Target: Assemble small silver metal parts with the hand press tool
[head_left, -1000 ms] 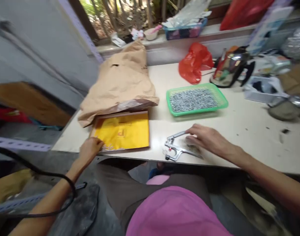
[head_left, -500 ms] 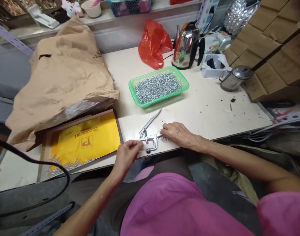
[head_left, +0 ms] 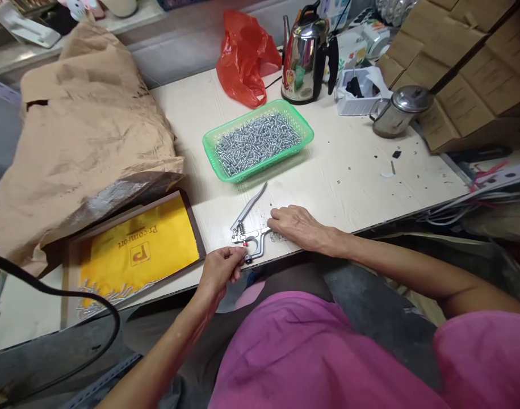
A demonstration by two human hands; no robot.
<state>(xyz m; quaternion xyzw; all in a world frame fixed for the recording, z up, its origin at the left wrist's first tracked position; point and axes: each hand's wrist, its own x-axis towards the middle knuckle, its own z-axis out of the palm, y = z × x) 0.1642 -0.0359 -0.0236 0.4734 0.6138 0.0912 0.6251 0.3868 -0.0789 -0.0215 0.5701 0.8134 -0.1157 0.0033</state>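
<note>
A silver hand plier [head_left: 254, 234] with a spring and a small red part lies near the table's front edge, its upper handle raised. My right hand [head_left: 294, 225] has its fingers curled around the end of the plier's lower handle. At the plier's jaw, my left hand [head_left: 221, 265] is pinched, thumb against fingers; whatever it holds is hidden or too small to name. Beyond the plier stands a green basket [head_left: 300, 149] full of small metal pieces [head_left: 260, 142]. On the left, more metal pieces [head_left: 115, 294] lie on a yellow sheet [head_left: 158, 238] in a shallow tray [head_left: 191, 221].
Brown paper [head_left: 93, 119] covers the back left. A red plastic bag [head_left: 245, 59], a kettle [head_left: 305, 57], a white container [head_left: 357, 102] and a metal pot [head_left: 400, 111] stand along the back. Cardboard boxes [head_left: 468, 79] are stacked at the right. A black cable [head_left: 51, 275] hangs at the left.
The camera view has shifted, so the table items appear further left and mostly higher. My left hand is now nearer the plier's lower jaw. My right hand stays on the handle.
</note>
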